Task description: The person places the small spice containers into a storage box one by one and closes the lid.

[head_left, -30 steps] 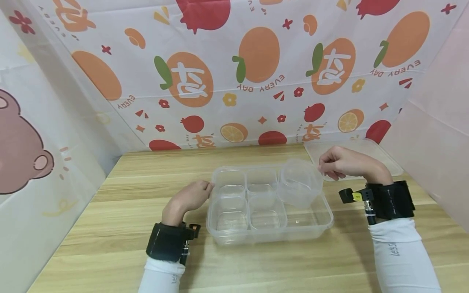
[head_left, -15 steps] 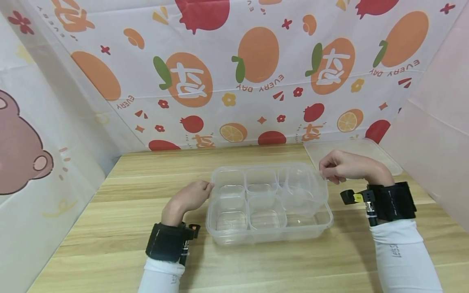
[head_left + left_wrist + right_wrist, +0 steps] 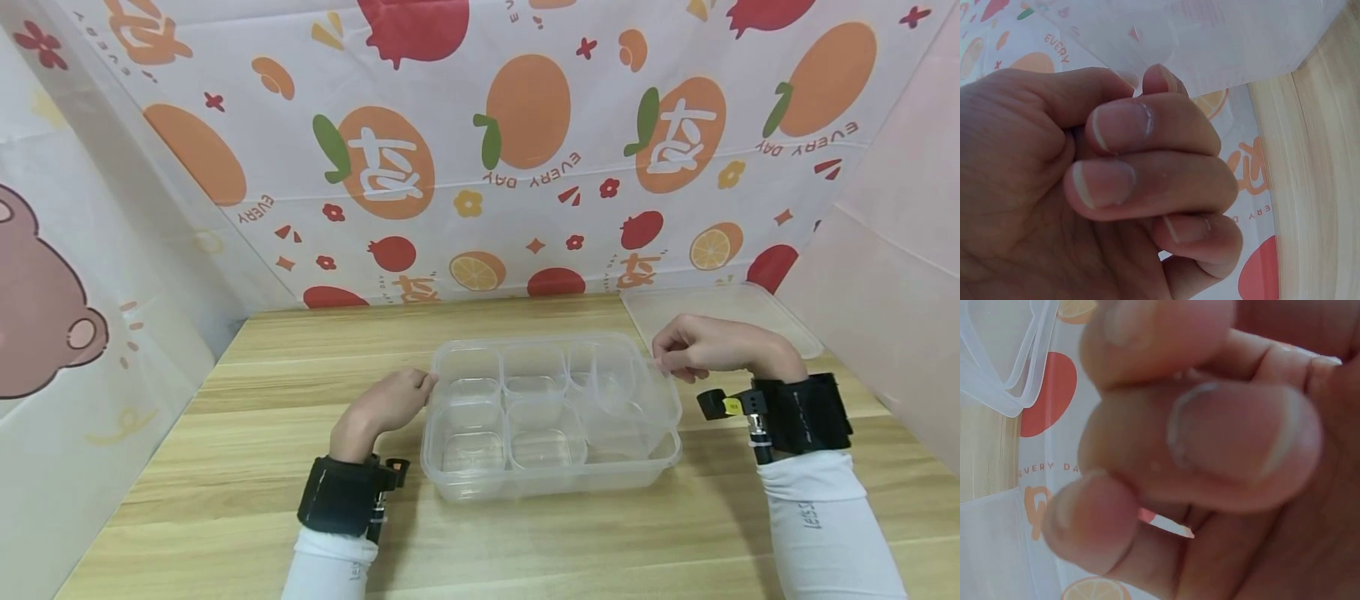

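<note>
A large clear plastic box [image 3: 555, 483] stands on the wooden table, with several small clear square containers [image 3: 472, 437] inside it in two rows. My left hand [image 3: 390, 408] pinches the box's left rim; in the left wrist view, thumb and index finger meet at the edge of the clear plastic [image 3: 1210, 44]. With my right hand [image 3: 708, 343] I pinch the rim of another small clear container [image 3: 637, 412]. It is tilted and overlaps the front right part of the box, its lower side inside the front rim. In the right wrist view the curled fingers [image 3: 1229, 444] hide the pinch itself.
A flat clear lid [image 3: 731, 307] lies at the back right of the table [image 3: 262, 400], behind my right hand. A fruit-print cloth [image 3: 465, 150] hangs along the back. Pale cloths close off the left and right sides.
The small container in my right hand has come down and toward the front right of the box. My right hand has lowered slightly. The left hand and the box have stayed in place.
</note>
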`<state>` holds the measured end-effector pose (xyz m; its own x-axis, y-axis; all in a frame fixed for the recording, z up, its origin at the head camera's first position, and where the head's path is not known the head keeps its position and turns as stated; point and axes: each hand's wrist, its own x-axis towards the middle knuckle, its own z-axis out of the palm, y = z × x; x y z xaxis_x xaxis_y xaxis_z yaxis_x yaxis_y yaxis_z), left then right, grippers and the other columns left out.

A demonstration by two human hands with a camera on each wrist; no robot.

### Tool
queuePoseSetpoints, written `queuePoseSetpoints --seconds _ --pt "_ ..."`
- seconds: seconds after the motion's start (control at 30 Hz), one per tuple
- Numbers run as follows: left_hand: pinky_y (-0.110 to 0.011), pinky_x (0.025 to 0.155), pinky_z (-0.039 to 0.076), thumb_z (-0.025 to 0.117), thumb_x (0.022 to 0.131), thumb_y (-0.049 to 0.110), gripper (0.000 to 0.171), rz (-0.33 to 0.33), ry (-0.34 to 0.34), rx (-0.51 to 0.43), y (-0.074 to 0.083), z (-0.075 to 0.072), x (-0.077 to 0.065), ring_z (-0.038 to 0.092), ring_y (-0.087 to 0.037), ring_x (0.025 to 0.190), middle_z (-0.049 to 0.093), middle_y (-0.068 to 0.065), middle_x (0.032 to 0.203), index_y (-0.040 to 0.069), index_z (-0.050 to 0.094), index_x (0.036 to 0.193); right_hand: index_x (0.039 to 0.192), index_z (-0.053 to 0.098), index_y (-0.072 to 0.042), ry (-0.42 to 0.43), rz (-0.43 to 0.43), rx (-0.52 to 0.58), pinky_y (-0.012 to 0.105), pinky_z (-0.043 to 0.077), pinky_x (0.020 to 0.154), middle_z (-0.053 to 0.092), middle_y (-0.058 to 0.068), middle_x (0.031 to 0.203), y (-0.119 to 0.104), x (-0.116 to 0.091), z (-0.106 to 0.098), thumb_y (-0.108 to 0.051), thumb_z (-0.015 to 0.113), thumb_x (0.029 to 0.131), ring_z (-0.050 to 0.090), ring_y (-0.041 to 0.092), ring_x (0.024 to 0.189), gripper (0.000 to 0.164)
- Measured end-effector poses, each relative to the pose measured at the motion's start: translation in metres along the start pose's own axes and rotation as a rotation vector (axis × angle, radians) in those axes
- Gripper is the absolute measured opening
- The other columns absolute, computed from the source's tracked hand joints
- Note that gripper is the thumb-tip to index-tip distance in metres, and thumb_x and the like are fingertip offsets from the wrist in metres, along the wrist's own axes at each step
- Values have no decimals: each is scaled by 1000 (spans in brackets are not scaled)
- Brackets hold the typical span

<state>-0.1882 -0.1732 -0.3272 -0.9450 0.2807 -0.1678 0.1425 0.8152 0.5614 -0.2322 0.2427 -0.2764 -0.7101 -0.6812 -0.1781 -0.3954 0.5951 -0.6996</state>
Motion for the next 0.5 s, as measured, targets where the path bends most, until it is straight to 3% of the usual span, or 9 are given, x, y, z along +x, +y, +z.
queuePoseSetpoints --seconds 0.27,0.5 --pt "-41 72 43 35 110 17 34 -15 -7 -1 -1 1 1 53 -26 83 55 -10 88 -2 62 100 75 63 -7 5 8 -36 24 37 51 50 -1 59 0 3 3 -1 61 94 46 13 52 21" --pt "-44 78 45 35 111 19 35 -19 -10 3 -1 1 1 54 -28 90 57 -11 93 -4 62 109 71 60 -10 65 -6 -110 24 33 52 47 -4 58 -1 6 7 -1 61 96 40 10 51 26"
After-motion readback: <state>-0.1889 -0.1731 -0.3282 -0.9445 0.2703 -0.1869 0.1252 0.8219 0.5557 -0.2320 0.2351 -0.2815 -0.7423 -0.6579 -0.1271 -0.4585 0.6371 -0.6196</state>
